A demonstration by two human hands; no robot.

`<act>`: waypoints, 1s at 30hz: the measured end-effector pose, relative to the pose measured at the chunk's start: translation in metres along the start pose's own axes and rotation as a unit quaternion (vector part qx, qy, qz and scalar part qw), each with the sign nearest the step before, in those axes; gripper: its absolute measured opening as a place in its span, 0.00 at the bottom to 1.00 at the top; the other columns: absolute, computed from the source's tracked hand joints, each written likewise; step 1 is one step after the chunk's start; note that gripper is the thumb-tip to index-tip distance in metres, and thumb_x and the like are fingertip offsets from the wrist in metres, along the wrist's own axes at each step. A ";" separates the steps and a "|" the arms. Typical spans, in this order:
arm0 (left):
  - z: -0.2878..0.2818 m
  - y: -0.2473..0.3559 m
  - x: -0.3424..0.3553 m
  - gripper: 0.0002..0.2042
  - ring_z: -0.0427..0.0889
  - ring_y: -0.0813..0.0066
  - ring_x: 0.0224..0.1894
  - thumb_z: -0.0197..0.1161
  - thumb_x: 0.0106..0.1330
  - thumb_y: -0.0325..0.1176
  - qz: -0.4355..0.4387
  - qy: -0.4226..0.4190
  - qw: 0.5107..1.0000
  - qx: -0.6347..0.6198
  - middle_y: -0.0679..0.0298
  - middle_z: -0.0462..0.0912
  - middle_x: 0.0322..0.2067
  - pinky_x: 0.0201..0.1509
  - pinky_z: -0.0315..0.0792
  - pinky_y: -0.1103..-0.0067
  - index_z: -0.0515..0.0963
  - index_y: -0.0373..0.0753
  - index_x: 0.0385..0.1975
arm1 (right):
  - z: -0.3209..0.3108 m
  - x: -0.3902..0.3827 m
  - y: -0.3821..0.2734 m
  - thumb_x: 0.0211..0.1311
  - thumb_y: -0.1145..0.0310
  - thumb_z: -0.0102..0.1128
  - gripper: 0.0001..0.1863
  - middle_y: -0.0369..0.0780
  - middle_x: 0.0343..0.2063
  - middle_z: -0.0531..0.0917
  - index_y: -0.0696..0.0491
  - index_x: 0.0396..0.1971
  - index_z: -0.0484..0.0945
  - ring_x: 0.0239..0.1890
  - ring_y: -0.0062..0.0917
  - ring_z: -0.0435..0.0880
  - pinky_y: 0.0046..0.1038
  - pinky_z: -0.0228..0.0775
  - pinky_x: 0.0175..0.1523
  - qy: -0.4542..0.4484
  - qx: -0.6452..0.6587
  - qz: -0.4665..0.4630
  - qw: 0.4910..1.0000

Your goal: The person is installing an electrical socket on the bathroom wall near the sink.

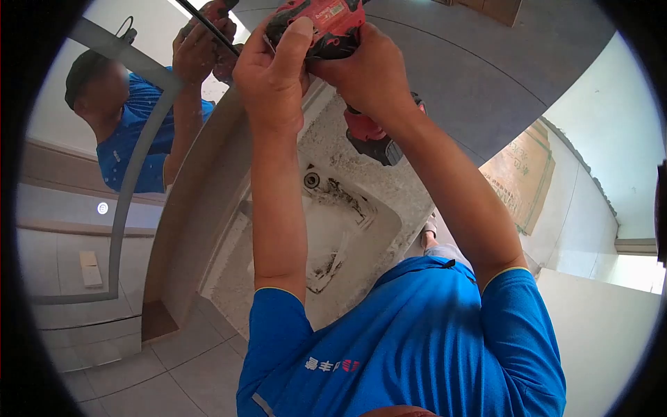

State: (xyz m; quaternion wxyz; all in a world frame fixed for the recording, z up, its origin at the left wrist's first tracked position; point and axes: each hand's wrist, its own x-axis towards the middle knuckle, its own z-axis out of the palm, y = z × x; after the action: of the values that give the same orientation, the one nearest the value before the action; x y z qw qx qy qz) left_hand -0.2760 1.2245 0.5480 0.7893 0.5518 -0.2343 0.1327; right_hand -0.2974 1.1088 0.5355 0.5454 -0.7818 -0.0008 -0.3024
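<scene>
A red and black cordless drill (pixel 326 24) is held up at the top of the view, in front of the wall. My left hand (pixel 272 87) is closed about its front end, thumb lying along the body. Wrapped round the grip just behind is my right hand (pixel 372 73), its fingers largely hidden by the tool. The drill's battery (pixel 375 142) shows below my right wrist. I cannot make out the drill's tip.
Below my arms is a dusty white washbasin (pixel 389 215) with dark smears and a round drain (pixel 312 180). On the left, a mirror (pixel 142 208) reflects me. Brown cardboard (pixel 524 174) lies at the right, past my right forearm.
</scene>
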 end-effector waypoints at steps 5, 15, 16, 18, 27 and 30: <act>0.008 0.002 -0.001 0.15 0.73 0.91 0.23 0.65 0.63 0.37 0.023 0.001 1.000 0.004 0.72 0.80 0.31 0.19 0.61 0.91 0.77 0.36 0.46 | 0.000 0.002 0.003 0.37 0.56 0.75 0.27 0.47 0.31 0.84 0.59 0.34 0.77 0.37 0.41 0.85 0.36 0.75 0.43 -0.006 0.008 -0.006 1.000; -0.008 -0.003 0.006 0.15 0.74 0.90 0.24 0.65 0.63 0.38 0.016 -0.027 0.999 0.010 0.72 0.80 0.32 0.20 0.59 0.90 0.77 0.36 0.44 | 0.003 0.004 0.003 0.38 0.54 0.75 0.29 0.46 0.33 0.85 0.59 0.38 0.79 0.39 0.37 0.85 0.32 0.75 0.46 -0.010 0.003 0.015 1.000; -0.006 -0.003 0.008 0.15 0.74 0.90 0.24 0.65 0.63 0.38 0.015 -0.026 0.999 0.011 0.72 0.80 0.32 0.20 0.59 0.90 0.77 0.36 0.44 | 0.004 0.004 0.002 0.38 0.55 0.75 0.29 0.45 0.32 0.85 0.59 0.37 0.79 0.38 0.37 0.86 0.32 0.75 0.45 -0.013 0.008 0.018 1.000; 0.000 -0.002 0.013 0.15 0.74 0.89 0.25 0.65 0.63 0.38 0.014 -0.019 1.000 -0.012 0.72 0.80 0.33 0.22 0.62 0.90 0.76 0.36 0.44 | 0.005 0.005 -0.001 0.38 0.55 0.75 0.28 0.45 0.32 0.85 0.59 0.36 0.79 0.38 0.37 0.86 0.32 0.75 0.45 -0.014 -0.012 0.021 1.000; -0.022 -0.006 0.019 0.16 0.74 0.89 0.27 0.64 0.63 0.38 -0.021 -0.052 0.998 -0.017 0.72 0.80 0.33 0.24 0.65 0.90 0.76 0.38 0.46 | 0.018 0.005 0.005 0.35 0.59 0.73 0.24 0.49 0.28 0.84 0.61 0.31 0.78 0.35 0.43 0.84 0.36 0.75 0.43 0.027 0.016 0.011 0.999; -0.017 -0.007 0.018 0.16 0.73 0.90 0.24 0.64 0.63 0.39 0.009 -0.031 0.999 -0.007 0.73 0.79 0.33 0.21 0.62 0.91 0.76 0.37 0.47 | 0.018 0.002 0.000 0.35 0.59 0.73 0.24 0.49 0.28 0.84 0.61 0.31 0.78 0.35 0.43 0.84 0.36 0.75 0.43 0.025 0.013 0.023 0.999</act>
State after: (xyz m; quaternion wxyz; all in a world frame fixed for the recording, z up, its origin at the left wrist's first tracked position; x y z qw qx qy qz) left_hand -0.2535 1.2373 0.5464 0.7841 0.5480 -0.2651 0.1210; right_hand -0.2870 1.1240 0.5329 0.5622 -0.7665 0.0264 -0.3093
